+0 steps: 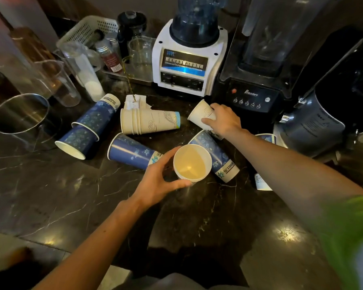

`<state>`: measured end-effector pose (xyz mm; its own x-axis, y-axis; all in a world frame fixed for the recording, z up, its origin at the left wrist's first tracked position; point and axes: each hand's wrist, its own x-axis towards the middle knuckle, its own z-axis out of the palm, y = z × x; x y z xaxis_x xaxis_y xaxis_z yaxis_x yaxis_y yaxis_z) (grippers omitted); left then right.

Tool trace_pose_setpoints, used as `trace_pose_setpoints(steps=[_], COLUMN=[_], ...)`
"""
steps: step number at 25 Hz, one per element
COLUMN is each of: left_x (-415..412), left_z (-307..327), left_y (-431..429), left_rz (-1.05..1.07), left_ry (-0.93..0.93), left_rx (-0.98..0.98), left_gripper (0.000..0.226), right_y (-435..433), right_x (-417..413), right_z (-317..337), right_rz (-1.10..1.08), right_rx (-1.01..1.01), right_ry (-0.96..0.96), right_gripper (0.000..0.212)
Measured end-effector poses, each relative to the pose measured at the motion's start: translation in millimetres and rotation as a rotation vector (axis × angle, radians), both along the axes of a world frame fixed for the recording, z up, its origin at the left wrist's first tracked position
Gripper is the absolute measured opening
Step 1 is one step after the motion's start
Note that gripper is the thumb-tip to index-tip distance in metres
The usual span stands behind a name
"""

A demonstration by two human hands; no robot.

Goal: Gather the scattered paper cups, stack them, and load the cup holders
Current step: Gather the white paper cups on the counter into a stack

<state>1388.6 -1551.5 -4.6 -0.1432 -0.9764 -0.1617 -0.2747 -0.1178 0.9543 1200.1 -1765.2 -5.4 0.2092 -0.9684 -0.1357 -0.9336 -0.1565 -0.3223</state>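
1. Hands apart: left hand (161, 181) wrapped around upright cream cup (190, 163), mouth facing up, near tabletop (61, 195) centre.
2. Right hand (222, 119) farther back, clamped on tilted cream cup (200, 114), just in front of black blender (254, 84).
3. Cream stack (149, 121) lying on side between white blender (187, 59) and left hand.
4. Blue cups scattered on sides: nested pair (88, 126) at left, single blue cup (132, 151) touching left-hand fingers, another blue cup (218, 155) under right forearm.
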Motion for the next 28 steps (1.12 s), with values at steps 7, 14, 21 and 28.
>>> trace_pose_setpoints(steps=[7,14,21,28], left_x=[0,-2,6,11], left_z=[6,8,13,14], left_y=[3,1,4,11], left_rz=[-0.022,-0.012,-0.011,0.024], left_ry=[-0.033,-0.078,-0.070,-0.003], left_rx=[-0.037,-0.117,-0.142,-0.168], left_gripper=[0.088,0.089,0.084,0.096], right_y=[68,167,196,200], right_x=[-33,-31,-17,-21], right_z=[76,125,76,47], right_rz=[-0.055,0.038,0.112,0.157], right_rx=[-0.225,-0.069,0.087,0.118], right_ry=[-0.551,-1.019,-0.910,-0.665], right_gripper=[0.073,0.054,0.057,0.062])
